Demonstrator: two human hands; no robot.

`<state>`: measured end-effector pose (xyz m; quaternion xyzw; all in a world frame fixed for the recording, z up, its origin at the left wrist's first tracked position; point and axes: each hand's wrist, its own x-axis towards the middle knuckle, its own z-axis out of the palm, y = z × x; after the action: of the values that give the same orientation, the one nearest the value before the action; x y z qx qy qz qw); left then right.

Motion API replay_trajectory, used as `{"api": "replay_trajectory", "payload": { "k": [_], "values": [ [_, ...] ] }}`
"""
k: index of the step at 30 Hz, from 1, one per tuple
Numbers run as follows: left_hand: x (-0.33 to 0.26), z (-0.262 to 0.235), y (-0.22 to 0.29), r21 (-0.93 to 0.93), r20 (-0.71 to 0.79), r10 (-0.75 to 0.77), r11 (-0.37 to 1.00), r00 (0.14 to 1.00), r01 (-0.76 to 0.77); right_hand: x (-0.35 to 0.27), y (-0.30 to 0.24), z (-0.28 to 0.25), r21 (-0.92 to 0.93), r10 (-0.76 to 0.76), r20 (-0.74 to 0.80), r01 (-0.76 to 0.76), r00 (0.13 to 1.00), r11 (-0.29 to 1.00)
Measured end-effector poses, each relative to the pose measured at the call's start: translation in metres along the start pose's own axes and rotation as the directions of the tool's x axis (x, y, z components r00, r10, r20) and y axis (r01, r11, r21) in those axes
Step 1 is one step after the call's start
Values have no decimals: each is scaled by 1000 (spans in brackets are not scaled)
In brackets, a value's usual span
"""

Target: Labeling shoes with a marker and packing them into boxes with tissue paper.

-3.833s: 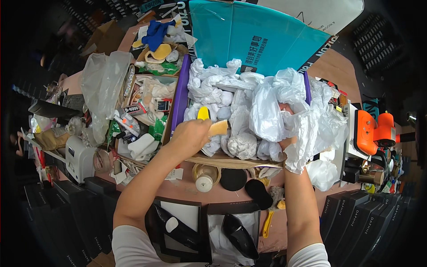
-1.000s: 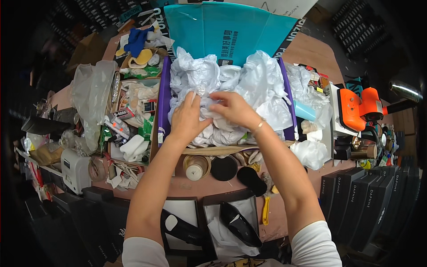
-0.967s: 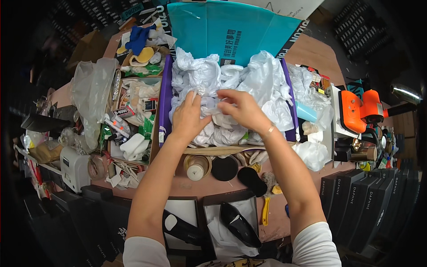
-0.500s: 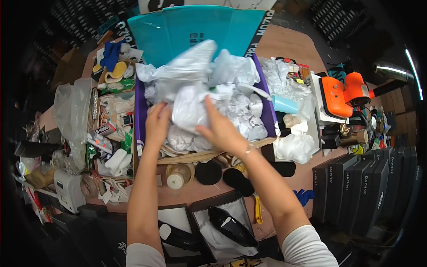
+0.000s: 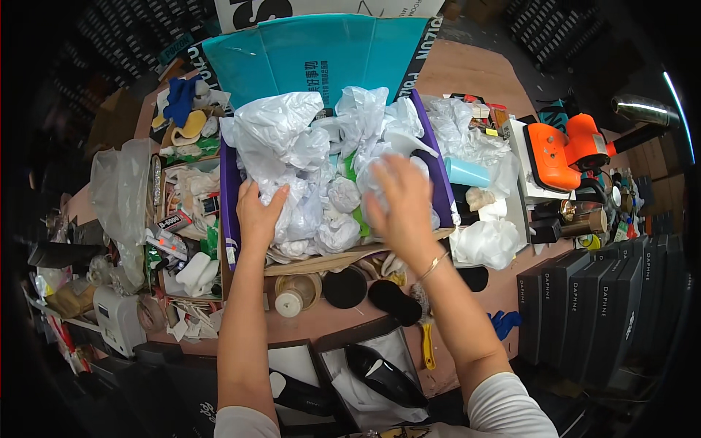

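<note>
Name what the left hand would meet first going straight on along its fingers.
The left hand would probably meet the crumpled white paper in the purple-sided box first; it may already touch it, though depth is unclear.

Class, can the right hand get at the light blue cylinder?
Probably yes: the right hand must clear the purple box wall, but nothing appears to cover the light blue cylinder beyond.
</note>
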<state>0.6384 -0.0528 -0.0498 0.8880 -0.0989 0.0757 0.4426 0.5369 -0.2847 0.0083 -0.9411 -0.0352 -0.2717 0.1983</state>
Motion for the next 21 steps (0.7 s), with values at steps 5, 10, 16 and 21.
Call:
{"api": "replay_trajectory", "payload": {
  "k": [5,10,16,21],
  "values": [
    [-1,6,12,-7,-10,12,1000,1000,-12,19,88,-15,-464,130,-22,-125,991,877],
    [1,4,-1,-13,-6,-29,999,1000,29,-3,58,19,96,75,312,-110,947,989],
    [5,1,-12,-313,51,-212,924,976,217,-2,-23,52,380,-45,545,-199,837,903],
    [-1,6,1,-14,112,10,1000,994,-9,-19,-47,69,176,97,471,-201,877,964]
  ]
}}
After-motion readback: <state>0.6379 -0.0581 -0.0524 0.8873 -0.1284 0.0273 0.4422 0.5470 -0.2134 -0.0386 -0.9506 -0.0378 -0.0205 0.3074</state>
